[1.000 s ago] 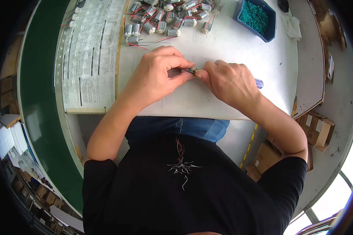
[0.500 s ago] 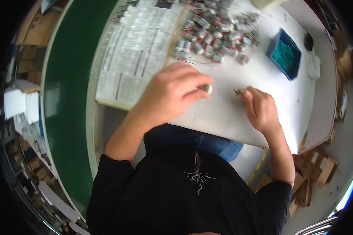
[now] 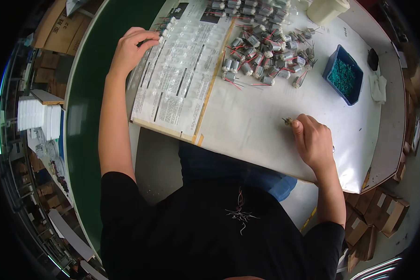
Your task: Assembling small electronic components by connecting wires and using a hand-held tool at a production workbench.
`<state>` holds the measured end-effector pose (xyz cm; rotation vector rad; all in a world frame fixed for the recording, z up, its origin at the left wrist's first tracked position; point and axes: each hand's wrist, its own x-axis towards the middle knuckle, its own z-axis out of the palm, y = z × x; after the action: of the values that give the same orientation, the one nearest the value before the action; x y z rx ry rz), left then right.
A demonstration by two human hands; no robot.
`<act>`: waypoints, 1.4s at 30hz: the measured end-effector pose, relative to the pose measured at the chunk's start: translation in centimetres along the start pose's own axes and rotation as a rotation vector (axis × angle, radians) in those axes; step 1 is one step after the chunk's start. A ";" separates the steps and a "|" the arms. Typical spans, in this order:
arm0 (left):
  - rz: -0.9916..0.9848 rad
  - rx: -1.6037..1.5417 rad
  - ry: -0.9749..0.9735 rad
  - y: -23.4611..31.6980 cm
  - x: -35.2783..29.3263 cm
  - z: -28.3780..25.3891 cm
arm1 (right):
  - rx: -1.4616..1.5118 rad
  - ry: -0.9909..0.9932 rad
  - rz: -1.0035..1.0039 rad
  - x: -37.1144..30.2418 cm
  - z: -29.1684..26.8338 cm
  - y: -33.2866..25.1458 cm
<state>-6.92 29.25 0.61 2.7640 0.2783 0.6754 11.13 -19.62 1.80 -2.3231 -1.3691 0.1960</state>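
The right hand (image 3: 314, 142) pinches a small metal part (image 3: 287, 121) on the white table (image 3: 256, 130), at 3 o'clock. The left hand (image 3: 130, 46) reaches to 11 o'clock, its fingers curled on a clear tray (image 3: 177, 70) where small white pieces (image 3: 167, 27) sit. A pile of motors (image 3: 261, 37) lies at 12 o'clock, with a blue bin (image 3: 343, 74) to its right.

A blue tray (image 3: 353, 96) of small green parts sits far right on the white table (image 3: 261, 135), with a crumpled white cloth (image 3: 379, 88) just beside it. A cream container (image 3: 326, 9) stands at the far edge. Cardboard boxes (image 3: 380, 212) lie near right on the floor.
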 end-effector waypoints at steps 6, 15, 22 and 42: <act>0.144 0.307 0.161 6.4 0.4 -0.7 | 0.103 -0.018 0.039 0.2 -2.2 0.7; 0.150 -0.009 -0.161 21.9 -0.1 5.7 | -0.369 0.204 0.241 8.4 -7.8 9.7; -0.292 -0.470 -0.362 24.8 -2.9 5.1 | -0.358 0.091 0.425 9.3 -7.6 8.7; 0.252 -0.183 -0.044 28.6 -3.9 9.9 | -0.284 0.156 0.265 8.9 -7.2 10.0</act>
<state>-2.21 -0.90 -0.40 2.6556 -0.1373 0.6619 26.01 -18.27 4.76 -2.6879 -1.0683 -0.1065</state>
